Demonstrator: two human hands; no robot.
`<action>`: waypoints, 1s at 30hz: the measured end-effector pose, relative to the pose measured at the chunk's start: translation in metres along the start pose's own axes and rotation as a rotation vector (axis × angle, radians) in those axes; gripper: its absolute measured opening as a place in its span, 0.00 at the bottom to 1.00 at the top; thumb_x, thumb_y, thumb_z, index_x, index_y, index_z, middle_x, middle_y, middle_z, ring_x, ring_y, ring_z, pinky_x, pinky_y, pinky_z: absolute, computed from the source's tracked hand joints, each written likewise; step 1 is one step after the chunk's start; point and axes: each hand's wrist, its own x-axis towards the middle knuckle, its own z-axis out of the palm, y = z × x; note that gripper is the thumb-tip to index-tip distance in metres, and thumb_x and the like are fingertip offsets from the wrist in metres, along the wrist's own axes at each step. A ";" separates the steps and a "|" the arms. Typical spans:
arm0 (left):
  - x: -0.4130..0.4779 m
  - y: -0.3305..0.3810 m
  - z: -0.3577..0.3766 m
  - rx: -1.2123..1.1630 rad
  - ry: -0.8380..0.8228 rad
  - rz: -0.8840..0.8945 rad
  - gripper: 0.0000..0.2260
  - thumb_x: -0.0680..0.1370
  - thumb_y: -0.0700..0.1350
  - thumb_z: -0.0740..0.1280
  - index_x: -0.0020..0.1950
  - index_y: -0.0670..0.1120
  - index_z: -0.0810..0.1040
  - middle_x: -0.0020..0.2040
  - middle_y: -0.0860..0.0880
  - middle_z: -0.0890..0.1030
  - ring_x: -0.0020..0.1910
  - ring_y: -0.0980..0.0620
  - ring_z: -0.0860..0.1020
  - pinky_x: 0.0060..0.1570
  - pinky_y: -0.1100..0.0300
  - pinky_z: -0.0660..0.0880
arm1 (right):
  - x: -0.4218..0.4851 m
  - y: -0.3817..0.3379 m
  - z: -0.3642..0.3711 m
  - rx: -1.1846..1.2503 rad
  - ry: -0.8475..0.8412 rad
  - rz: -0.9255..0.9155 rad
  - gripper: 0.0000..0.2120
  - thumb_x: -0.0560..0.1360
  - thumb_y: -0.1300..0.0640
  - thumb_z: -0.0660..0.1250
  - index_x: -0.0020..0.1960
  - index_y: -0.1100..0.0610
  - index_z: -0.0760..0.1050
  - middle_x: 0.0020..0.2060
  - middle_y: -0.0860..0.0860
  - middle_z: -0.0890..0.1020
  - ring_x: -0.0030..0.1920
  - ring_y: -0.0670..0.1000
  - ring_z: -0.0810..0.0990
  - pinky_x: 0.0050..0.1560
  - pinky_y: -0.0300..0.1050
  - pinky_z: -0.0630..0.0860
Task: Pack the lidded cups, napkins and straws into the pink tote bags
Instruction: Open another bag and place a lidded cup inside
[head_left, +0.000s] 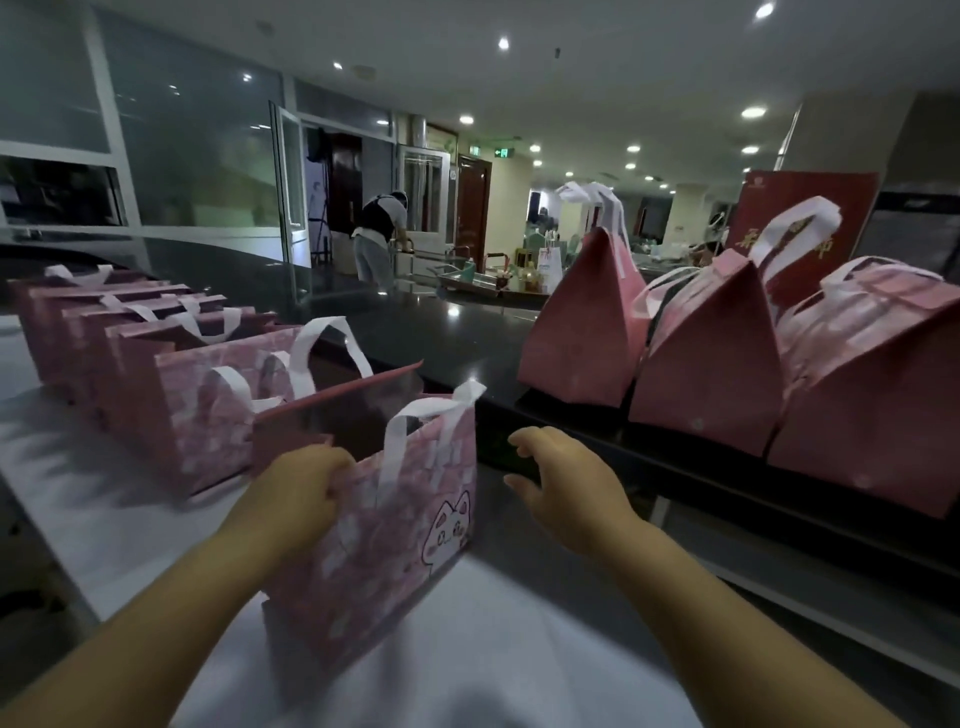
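A pink tote bag (395, 525) with a cat print and white handles stands open on the white table (93, 509) right in front of me. My left hand (306, 488) grips its near rim at the left corner. My right hand (561, 483) hovers just right of the bag, fingers spread and holding nothing. A row of several more open pink tote bags (197, 395) runs back to the left. Three closed, peaked pink tote bags (711, 364) stand on the dark counter at the right. No cups, napkins or straws are visible.
The raised dark counter (447, 332) runs across behind the table. A red paper bag (810, 208) stands behind the closed totes. A person (379, 234) bends over a cart far back by the glass doors.
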 end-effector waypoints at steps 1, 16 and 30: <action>0.000 -0.004 0.002 -0.051 0.025 0.032 0.17 0.68 0.31 0.64 0.50 0.47 0.80 0.48 0.48 0.78 0.49 0.45 0.76 0.43 0.58 0.69 | 0.005 0.001 0.002 -0.010 -0.006 0.013 0.21 0.76 0.53 0.66 0.67 0.52 0.68 0.60 0.49 0.75 0.59 0.52 0.74 0.55 0.48 0.74; -0.020 -0.038 -0.012 -0.229 0.059 0.430 0.17 0.66 0.26 0.70 0.43 0.48 0.83 0.46 0.56 0.81 0.45 0.58 0.79 0.45 0.69 0.75 | 0.019 0.014 0.016 -0.016 -0.243 0.034 0.21 0.73 0.57 0.67 0.65 0.46 0.70 0.61 0.50 0.72 0.58 0.55 0.73 0.52 0.47 0.74; -0.046 0.039 0.010 -0.352 0.123 0.502 0.17 0.67 0.31 0.73 0.49 0.49 0.79 0.56 0.52 0.72 0.51 0.54 0.74 0.44 0.75 0.71 | -0.112 0.052 -0.062 0.048 0.143 0.087 0.06 0.69 0.64 0.72 0.43 0.56 0.80 0.36 0.47 0.79 0.37 0.50 0.78 0.38 0.46 0.77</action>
